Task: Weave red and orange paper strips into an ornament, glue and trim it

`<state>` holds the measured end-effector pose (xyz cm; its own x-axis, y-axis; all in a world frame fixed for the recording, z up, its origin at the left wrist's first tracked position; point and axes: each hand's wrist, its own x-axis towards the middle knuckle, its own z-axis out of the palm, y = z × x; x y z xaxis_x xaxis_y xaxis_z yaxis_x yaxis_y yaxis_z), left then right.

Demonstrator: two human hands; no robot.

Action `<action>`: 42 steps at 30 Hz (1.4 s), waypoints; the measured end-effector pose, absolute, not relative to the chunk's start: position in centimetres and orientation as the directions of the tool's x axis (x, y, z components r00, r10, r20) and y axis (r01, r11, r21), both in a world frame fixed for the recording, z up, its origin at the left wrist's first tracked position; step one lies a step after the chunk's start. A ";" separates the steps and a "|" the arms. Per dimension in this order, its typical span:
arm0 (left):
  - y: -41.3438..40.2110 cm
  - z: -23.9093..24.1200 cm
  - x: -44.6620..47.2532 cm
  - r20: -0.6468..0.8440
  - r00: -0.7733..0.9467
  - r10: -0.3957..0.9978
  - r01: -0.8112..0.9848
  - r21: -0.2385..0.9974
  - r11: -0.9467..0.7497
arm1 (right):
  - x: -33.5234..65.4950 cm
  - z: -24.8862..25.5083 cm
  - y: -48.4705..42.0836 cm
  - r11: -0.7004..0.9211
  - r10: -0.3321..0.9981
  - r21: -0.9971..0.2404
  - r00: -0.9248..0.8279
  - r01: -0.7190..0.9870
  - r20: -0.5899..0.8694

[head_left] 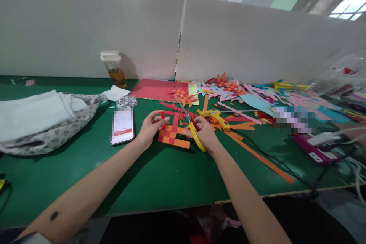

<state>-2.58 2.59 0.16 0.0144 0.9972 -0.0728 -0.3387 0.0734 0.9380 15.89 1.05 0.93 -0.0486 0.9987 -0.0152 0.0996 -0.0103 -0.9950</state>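
My left hand [151, 126] pinches the left edge of a woven red and orange paper piece [172, 135] that lies on the green table [85, 175]. My right hand [204, 133] is closed on yellow-handled scissors [194, 131], whose blades point up and left over the woven piece. A yellow glue gun [215, 116] lies just beyond my right hand, its black cord trailing right.
A phone [122, 126] lies left of my left hand. A grey patterned bag [42, 122] with white cloth fills the left side. A lidded jar [113, 68] stands by the white partition. Red paper sheet [157, 89], paper cutouts [228, 87] and a power strip [314, 151] lie right.
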 end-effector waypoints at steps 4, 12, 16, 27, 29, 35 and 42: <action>2.6 0.3 -2.6 -0.095 -0.006 0.995 -0.360 0.929 0.087 | 16.2 0.8 1.3 0.046 0.999 -0.995 -0.011 0.085 0.045; 2.4 -0.2 -2.4 -0.133 0.295 0.946 -0.250 0.945 0.211 | 16.9 0.6 1.7 0.105 0.973 -0.993 0.199 0.055 0.114; 2.4 -0.6 -2.5 -0.108 0.300 0.948 -0.215 0.960 0.178 | 17.1 0.6 2.0 0.099 0.960 -0.994 0.267 -0.049 0.082; 2.8 -0.5 -2.6 -0.108 0.125 0.986 -0.358 0.922 0.146 | 16.7 1.0 1.9 0.046 0.968 -0.993 0.249 -0.104 0.019; 2.6 -0.3 -2.5 -0.139 0.120 0.983 -0.385 0.906 0.175 | 16.7 0.8 1.8 0.017 0.975 -0.995 0.223 -0.100 -0.006; 1.4 0.3 -1.6 -0.213 0.201 0.956 -0.392 0.877 0.278 | 16.6 0.5 1.7 -0.018 0.977 -0.996 0.210 -0.082 -0.034; -0.3 0.6 -0.3 -0.166 0.205 0.965 -0.242 0.946 0.214 | 16.6 0.8 1.7 -0.004 0.973 -0.992 0.230 -0.126 -0.033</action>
